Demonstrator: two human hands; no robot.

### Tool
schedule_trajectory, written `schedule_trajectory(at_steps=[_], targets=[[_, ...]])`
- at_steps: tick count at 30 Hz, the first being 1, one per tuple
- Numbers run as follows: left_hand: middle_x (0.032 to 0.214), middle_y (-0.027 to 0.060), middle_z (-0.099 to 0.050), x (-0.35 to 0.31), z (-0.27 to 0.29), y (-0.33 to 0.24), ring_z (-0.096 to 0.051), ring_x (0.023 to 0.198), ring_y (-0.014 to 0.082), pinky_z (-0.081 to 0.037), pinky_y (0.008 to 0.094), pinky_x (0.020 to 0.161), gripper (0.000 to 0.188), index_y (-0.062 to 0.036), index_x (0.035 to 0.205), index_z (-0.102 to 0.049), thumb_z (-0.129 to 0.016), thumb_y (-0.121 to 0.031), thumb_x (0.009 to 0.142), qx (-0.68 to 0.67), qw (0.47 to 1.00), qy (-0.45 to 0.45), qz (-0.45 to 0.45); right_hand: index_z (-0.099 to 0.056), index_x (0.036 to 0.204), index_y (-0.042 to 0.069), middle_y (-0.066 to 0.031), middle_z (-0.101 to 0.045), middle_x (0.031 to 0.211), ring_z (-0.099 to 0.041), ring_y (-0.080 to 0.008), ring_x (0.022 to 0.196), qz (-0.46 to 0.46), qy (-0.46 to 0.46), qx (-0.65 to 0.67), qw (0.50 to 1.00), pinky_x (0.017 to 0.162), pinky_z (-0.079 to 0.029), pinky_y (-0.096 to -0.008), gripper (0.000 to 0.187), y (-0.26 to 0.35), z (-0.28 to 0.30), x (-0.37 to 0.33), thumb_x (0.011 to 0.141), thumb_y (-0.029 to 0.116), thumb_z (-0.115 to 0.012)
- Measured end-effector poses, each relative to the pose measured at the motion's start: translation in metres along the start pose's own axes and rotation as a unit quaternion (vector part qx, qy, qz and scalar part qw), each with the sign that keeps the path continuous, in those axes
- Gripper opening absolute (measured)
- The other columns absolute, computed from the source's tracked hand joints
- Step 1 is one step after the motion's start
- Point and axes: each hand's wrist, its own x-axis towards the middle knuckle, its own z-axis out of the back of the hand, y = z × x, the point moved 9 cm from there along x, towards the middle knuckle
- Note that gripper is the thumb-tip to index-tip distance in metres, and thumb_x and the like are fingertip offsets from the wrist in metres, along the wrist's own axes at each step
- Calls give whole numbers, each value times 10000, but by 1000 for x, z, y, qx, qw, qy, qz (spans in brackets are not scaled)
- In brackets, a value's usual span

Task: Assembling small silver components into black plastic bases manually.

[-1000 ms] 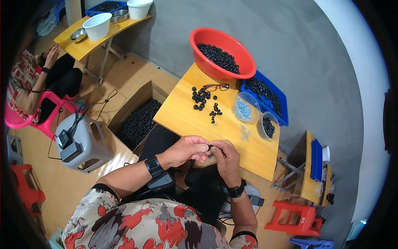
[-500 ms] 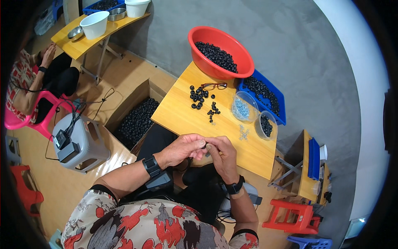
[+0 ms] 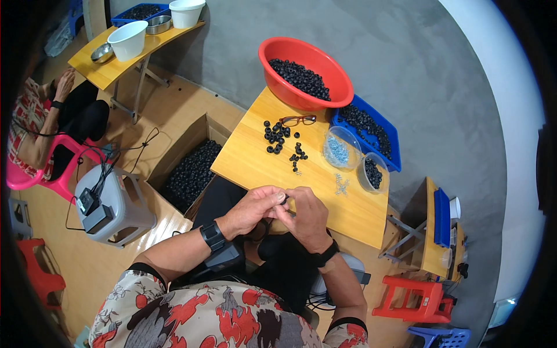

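Observation:
In front of the table edge, over my lap, my left hand [image 3: 255, 209] pinches a small round black part [image 3: 284, 200] between thumb and fingers. My right hand [image 3: 308, 218] meets it there, fingers bent together and thumb close to the part; what lies in its fingertips is hidden. On the yellow table [image 3: 243, 152], beyond the hands, lie a cluster of round black parts [image 3: 277, 137], a smaller group of tiny black pieces [image 3: 299, 155] and a little heap of small silvery pieces [image 3: 341, 184]. Clear tubs hold bluish small pieces [image 3: 336, 152] and black parts [image 3: 373, 174].
A red basin [image 3: 342, 87] of black parts, a blue tray [image 3: 395, 159] and eyeglasses [image 3: 299, 120] occupy the table's far side. Left of it stand a carton [image 3: 159, 168] of black parts and a grey stool [image 3: 130, 200] with cables. Another person [image 3: 38, 130] sits far left.
My right hand has turned, showing more of its back, and its fingers have shifted around the black part. My left hand keeps its pinch. The view has moved slightly.

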Motion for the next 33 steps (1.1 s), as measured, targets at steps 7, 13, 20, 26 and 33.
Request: schedule_trajectory(at_steps=[7, 13, 20, 26, 33], targets=[[895, 27, -637, -3, -3, -4, -612, 800, 79, -512, 227, 744, 285, -41, 1017, -598, -449, -278, 969, 3, 999, -5, 50, -542, 919, 46, -81, -564, 810, -597, -234, 708, -2, -28, 9, 1000, 594, -477, -319, 310, -5, 5, -2, 690, 128, -734], [862, 22, -640, -6, -9, 5, -610, 776, 73, -517, 237, 744, 295, -41, 1010, -605, -463, -296, 963, -17, 994, 48, 101, -541, 927, 33, -104, -588, 838, -611, -266, 737, -12, -39, 7, 999, 617, -490, -321, 325, -10, 10, -8, 683, 125, -734], [842, 31, -641, -6, -8, 6, -612, 743, 78, -521, 233, 728, 253, -40, 991, -609, -528, -273, 936, -8, 997, 35, 72, -563, 905, 36, -92, -581, 813, -601, -249, 706, 17, -40, -25, 999, 604, -478, -317, 307, -1, 16, -7, 664, 127, -730], [845, 40, -646, -7, -8, 5, -609, 744, 79, -513, 219, 716, 264, -37, 991, -610, -536, -283, 931, -5, 996, 45, 70, -571, 900, 38, -73, -565, 776, -587, -233, 671, 44, -48, -27, 997, 583, -469, -310, 313, 4, 19, -7, 662, 144, -744], [869, 42, -644, -7, -16, 4, -595, 731, 74, -502, 207, 690, 273, -40, 995, -608, -544, -297, 926, 7, 993, 79, 87, -583, 917, 46, -59, -570, 765, -583, -206, 654, 26, 7, 5, 1000, 572, -465, -300, 309, 5, 12, -8, 670, 141, -744]])
